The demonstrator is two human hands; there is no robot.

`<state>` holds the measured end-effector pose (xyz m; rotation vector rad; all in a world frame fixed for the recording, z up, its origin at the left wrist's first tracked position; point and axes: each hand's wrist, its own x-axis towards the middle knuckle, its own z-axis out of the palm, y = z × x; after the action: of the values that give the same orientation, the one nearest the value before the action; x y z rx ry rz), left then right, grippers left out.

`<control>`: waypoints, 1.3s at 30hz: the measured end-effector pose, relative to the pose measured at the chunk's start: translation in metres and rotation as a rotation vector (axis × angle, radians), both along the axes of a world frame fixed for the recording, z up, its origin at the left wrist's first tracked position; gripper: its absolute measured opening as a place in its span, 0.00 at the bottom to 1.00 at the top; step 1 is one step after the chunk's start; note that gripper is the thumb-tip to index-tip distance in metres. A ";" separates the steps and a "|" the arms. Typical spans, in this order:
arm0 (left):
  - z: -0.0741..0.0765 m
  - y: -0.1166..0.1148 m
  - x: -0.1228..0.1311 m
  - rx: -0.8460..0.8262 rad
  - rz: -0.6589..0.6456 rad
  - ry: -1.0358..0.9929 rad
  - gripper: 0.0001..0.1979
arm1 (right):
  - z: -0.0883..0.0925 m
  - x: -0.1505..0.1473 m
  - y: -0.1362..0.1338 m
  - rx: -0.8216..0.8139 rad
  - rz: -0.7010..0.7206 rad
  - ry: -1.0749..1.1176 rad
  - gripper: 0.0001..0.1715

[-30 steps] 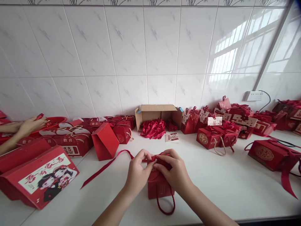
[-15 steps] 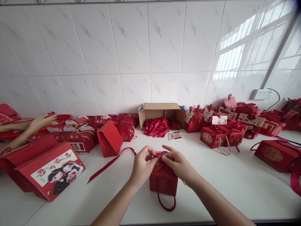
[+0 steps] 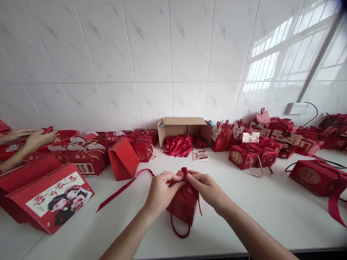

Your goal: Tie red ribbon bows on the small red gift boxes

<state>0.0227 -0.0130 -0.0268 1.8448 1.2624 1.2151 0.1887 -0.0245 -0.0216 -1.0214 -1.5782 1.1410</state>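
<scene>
A small red gift box (image 3: 181, 208) stands on the white table in front of me, turned at an angle, its dark red cord handle hanging toward me. At its top, my left hand (image 3: 162, 190) pinches a dark red ribbon (image 3: 184, 171) between thumb and fingers. My right hand (image 3: 204, 185) has its fingers closed on the same ribbon from the other side. A short loop of it stands up between the hands, and an end hangs down the box's right side. The long ribbon tail (image 3: 123, 190) trails leftward over the table; the knot itself is partly hidden.
An open cardboard box (image 3: 181, 121) of loose ribbons sits by the wall, with printed cards (image 3: 200, 155) before it. Red gift boxes (image 3: 240, 156) line the right; more, including a couple-printed box (image 3: 58, 198), crowd the left. Another person's hands (image 3: 35, 140) work over a red tray.
The gift box has turned and shifted slightly left and toward me. A ribbon loop now rises between my fingers, and my right fingers have drawn in closer to it.
</scene>
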 end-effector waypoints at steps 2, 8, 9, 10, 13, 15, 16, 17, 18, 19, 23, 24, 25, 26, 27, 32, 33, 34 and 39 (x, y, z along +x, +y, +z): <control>0.001 0.001 -0.001 -0.013 -0.035 -0.015 0.05 | 0.001 0.006 -0.001 0.053 0.053 -0.025 0.30; 0.002 0.001 -0.003 -0.041 -0.100 -0.023 0.04 | 0.010 0.026 -0.005 0.195 0.159 -0.151 0.23; 0.001 0.002 -0.002 -0.044 -0.106 -0.032 0.04 | 0.012 0.029 -0.005 0.208 0.191 -0.190 0.22; -0.001 0.002 -0.002 -0.050 -0.116 -0.046 0.04 | 0.014 0.031 -0.005 0.219 0.227 -0.231 0.20; -0.004 0.004 -0.003 -0.090 -0.135 -0.103 0.06 | 0.018 0.040 -0.004 0.217 0.297 -0.330 0.17; -0.004 0.006 -0.005 -0.126 -0.144 -0.131 0.07 | 0.017 0.046 -0.002 0.179 0.279 -0.357 0.17; -0.003 0.006 -0.006 -0.141 -0.152 -0.137 0.07 | 0.015 0.048 0.000 0.167 0.253 -0.369 0.16; -0.002 0.007 -0.007 -0.153 -0.166 -0.137 0.07 | 0.014 0.051 0.001 0.169 0.217 -0.386 0.16; -0.001 0.007 -0.008 -0.160 -0.188 -0.130 0.07 | 0.012 0.053 0.002 0.187 0.168 -0.408 0.16; 0.001 0.007 -0.009 -0.163 -0.211 -0.119 0.07 | 0.010 0.054 0.003 0.219 0.107 -0.430 0.16; 0.011 0.007 -0.012 -0.155 -0.275 -0.037 0.07 | 0.016 0.060 -0.003 0.259 -0.002 -0.451 0.16; 0.013 0.007 -0.012 -0.151 -0.286 -0.013 0.07 | 0.020 0.061 -0.006 0.225 0.048 -0.447 0.17; 0.016 0.007 -0.013 -0.148 -0.300 0.008 0.07 | 0.024 0.061 -0.008 0.179 0.111 -0.448 0.19; 0.018 0.007 -0.013 -0.145 -0.319 0.024 0.06 | 0.027 0.061 -0.010 0.131 0.162 -0.455 0.22; 0.021 0.008 -0.013 -0.145 -0.343 0.039 0.06 | 0.030 0.059 -0.010 0.092 0.188 -0.461 0.23; 0.037 0.010 -0.016 -0.154 -0.402 0.176 0.05 | 0.028 0.038 0.009 0.121 0.085 -0.431 0.19; 0.040 0.010 -0.016 -0.147 -0.404 0.215 0.05 | 0.027 0.033 0.012 0.143 0.097 -0.426 0.18; 0.044 0.010 -0.017 -0.135 -0.407 0.254 0.06 | 0.025 0.030 0.015 0.165 0.120 -0.420 0.16; 0.058 0.011 -0.018 -0.043 -0.405 0.441 0.08 | 0.025 0.029 0.009 0.446 0.228 -0.441 0.14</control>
<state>0.0042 -0.0018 0.0316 2.2737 1.0390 0.5806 0.2181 -0.0150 0.0034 -0.8374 -2.2236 0.6752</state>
